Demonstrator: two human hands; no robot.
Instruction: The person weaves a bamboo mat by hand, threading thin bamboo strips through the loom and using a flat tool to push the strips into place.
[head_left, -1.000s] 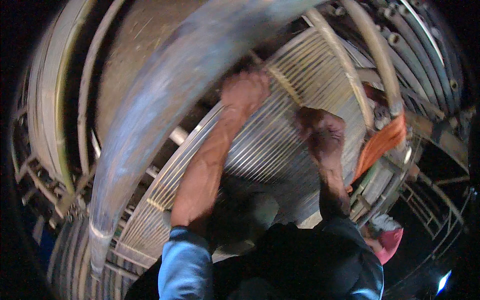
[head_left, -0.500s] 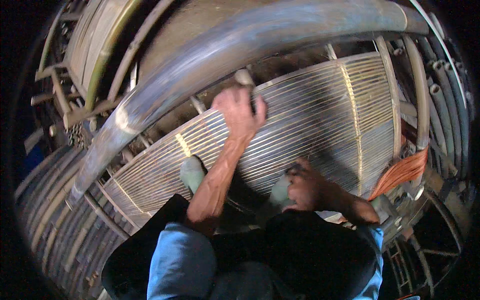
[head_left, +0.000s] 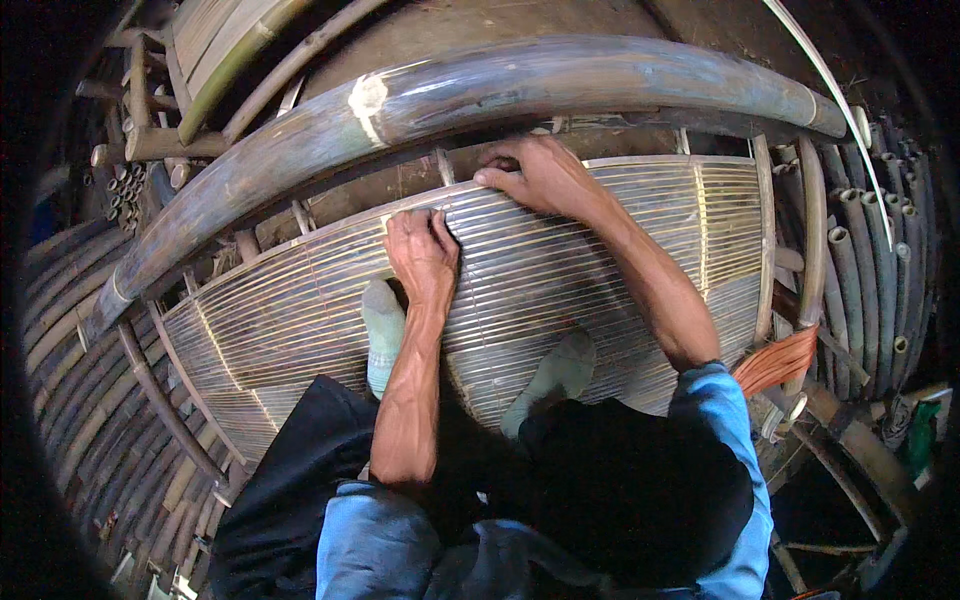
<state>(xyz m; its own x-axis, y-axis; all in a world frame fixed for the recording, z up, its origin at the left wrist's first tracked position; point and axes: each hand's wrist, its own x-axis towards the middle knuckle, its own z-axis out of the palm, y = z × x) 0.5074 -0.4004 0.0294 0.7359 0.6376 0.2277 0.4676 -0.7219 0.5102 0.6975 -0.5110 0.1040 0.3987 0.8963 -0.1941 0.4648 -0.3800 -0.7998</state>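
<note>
Under both hands lies a panel of thin parallel bamboo slats [head_left: 560, 260], bound crosswise with pale lashing [head_left: 702, 215]. My left hand [head_left: 420, 255] rests on the slats left of the middle, fingers curled and fingertips pressed down. Anything between those fingers is hidden. At the panel's far rail is my right hand [head_left: 540, 175], bent inward with thumb and fingers drawn together. What it grips, if anything, cannot be made out. A thick bamboo pole [head_left: 480, 90] runs just beyond the rail. My feet in pale green socks [head_left: 555, 375] are on the slats.
Stacked bamboo poles lie at the left [head_left: 85, 390] and stand at the right [head_left: 850, 250]. An orange bundle of strands [head_left: 780, 362] hangs by the panel's right edge. A thin white strip [head_left: 840, 100] arches across the upper right.
My right hand has moved from near my right foot up to the far rail. My left hand has come back from the rail onto the slats. The view has shifted.
</note>
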